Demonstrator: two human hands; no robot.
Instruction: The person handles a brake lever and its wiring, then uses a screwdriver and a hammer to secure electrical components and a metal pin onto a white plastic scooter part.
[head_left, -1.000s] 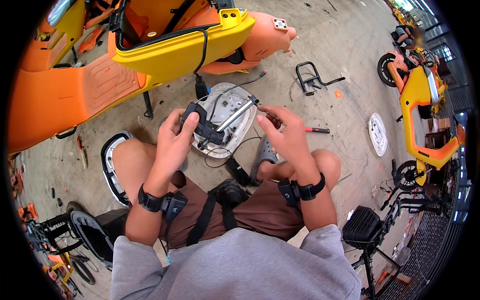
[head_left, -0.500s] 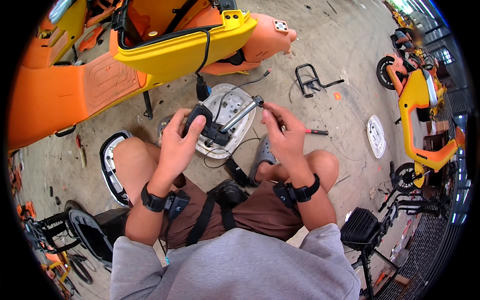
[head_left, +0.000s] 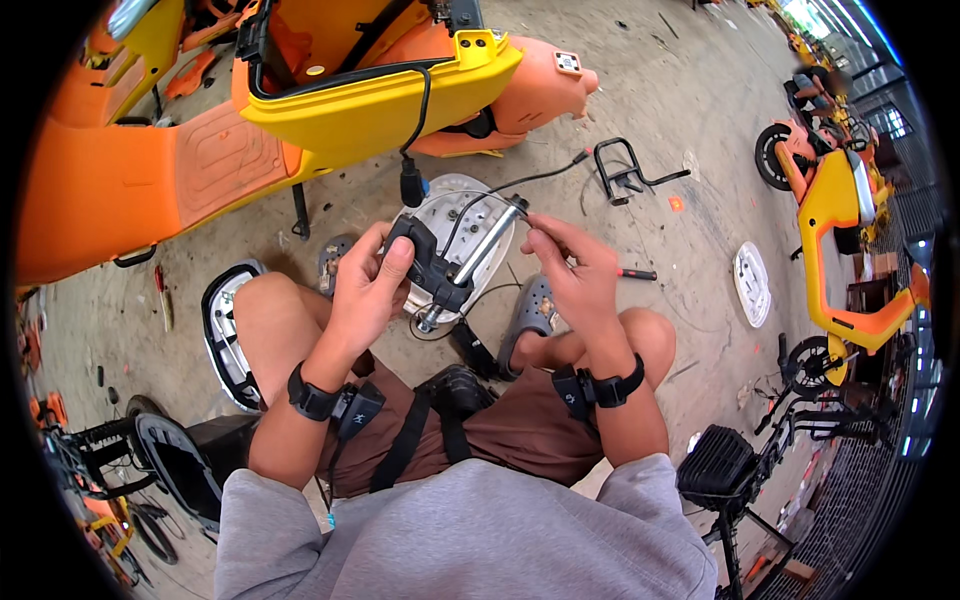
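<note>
The fingers of the left hand [head_left: 366, 284] were curled around a black plastic part [head_left: 425, 258], thumb on top, holding it above the left side of the white tray [head_left: 500, 258]. The fingers of the right hand [head_left: 582, 266] were pinched nearly together on a thin cable [head_left: 462, 190], just past the tray's right edge, the other fingers folded loosely toward the palm. A silver tube [head_left: 485, 246] ran through the clamp of the black part and slanted across the tray, its upper end close to the right fingertips and its lower end over the tray's near edge.

Several small loose pieces [head_left: 455, 215] lay in the tray; what they were was too small to tell. A black cord [head_left: 530, 178] with a red tip stretched from over the tray beyond its upper right rim. A black plug [head_left: 411, 186] hung at the tray's upper left, on a cord from the yellow and orange scooter [head_left: 370, 115] behind it. A grey clog [head_left: 537, 306] stood to the tray's lower right, a red-handled tool [head_left: 638, 274] lay farther right, and a bent black metal frame [head_left: 622, 180] rested on the floor [head_left: 690, 95] to its upper right.
</note>
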